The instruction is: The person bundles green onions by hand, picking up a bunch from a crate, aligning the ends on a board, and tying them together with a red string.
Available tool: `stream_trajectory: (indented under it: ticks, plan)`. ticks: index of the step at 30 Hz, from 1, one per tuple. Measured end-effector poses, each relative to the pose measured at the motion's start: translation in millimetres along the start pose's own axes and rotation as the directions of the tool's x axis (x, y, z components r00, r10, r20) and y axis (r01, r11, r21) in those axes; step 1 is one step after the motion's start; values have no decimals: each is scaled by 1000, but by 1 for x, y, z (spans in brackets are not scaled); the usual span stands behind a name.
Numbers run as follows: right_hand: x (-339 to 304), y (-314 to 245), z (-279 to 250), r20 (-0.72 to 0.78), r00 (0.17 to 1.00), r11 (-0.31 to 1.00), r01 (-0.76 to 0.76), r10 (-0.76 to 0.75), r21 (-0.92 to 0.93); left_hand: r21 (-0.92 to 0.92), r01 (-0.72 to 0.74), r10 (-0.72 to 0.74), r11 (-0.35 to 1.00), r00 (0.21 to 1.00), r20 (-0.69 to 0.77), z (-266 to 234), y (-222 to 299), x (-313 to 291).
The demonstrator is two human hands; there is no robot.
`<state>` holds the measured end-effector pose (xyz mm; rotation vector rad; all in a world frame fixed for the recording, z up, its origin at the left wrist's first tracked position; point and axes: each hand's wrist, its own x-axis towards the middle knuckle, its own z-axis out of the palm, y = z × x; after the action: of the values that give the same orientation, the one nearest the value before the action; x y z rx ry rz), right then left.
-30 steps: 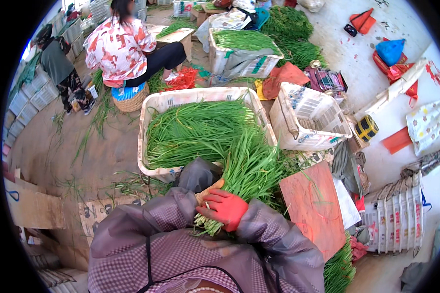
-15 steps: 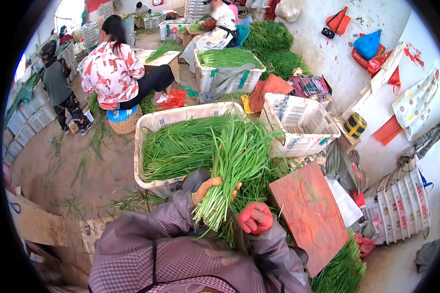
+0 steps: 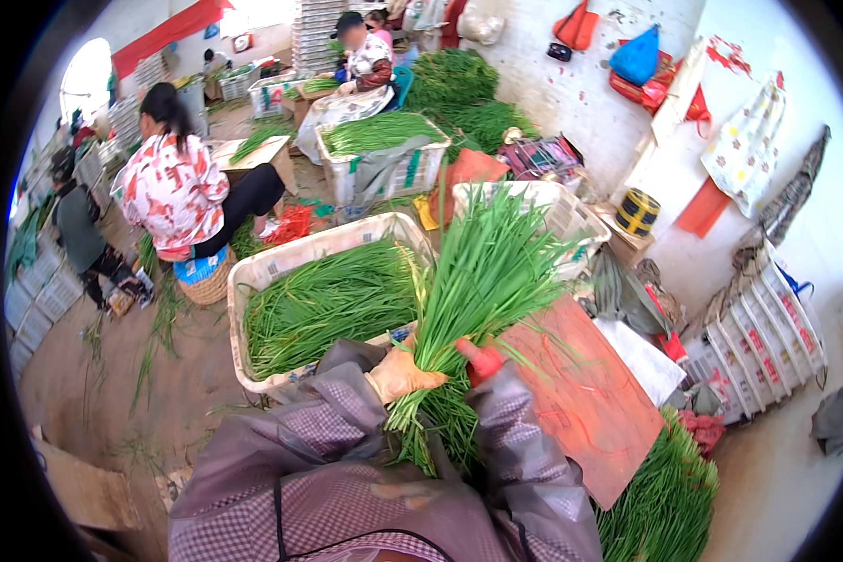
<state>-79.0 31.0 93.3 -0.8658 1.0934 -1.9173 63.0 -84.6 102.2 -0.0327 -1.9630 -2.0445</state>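
My left hand (image 3: 405, 377), in a tan glove, is closed round the lower stalks of a thick bunch of garlic chives (image 3: 485, 272). The long green leaves fan up and to the right, and the pale stalk ends point down toward my lap. At the bunch's right side is my right hand (image 3: 482, 360), in a red-orange glove. Its thumb stands against the leaves; the other fingers are hidden or blurred, so their grip does not show. More chives (image 3: 450, 426) lie below the bunch, between my forearms.
A white crate (image 3: 239, 314) of chives stands ahead; another white crate (image 3: 571, 211) is behind the bunch. A reddish board (image 3: 595, 393) lies right, over a chive pile (image 3: 660, 496). A seated person (image 3: 173, 187) in a patterned top is ahead left; others work farther back.
The bunch has risen and tilted more to the right. My right hand has gone from a fist below it to beside its leaves. The view has shifted slightly.
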Motion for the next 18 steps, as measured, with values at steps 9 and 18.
stream_trajectory:
  ticks: [9, 18]
  plan:
    - [27, -25, 7, -320, 936, 988, 156, -147, 3, 623, 39, -107, 781, 992, 72, -4, -45, 60]
    - [14, -125, -57, -85, 913, 804, 303, -399, -511, -70, -139, 152, 988, 961, 232, 59, 129, 143]
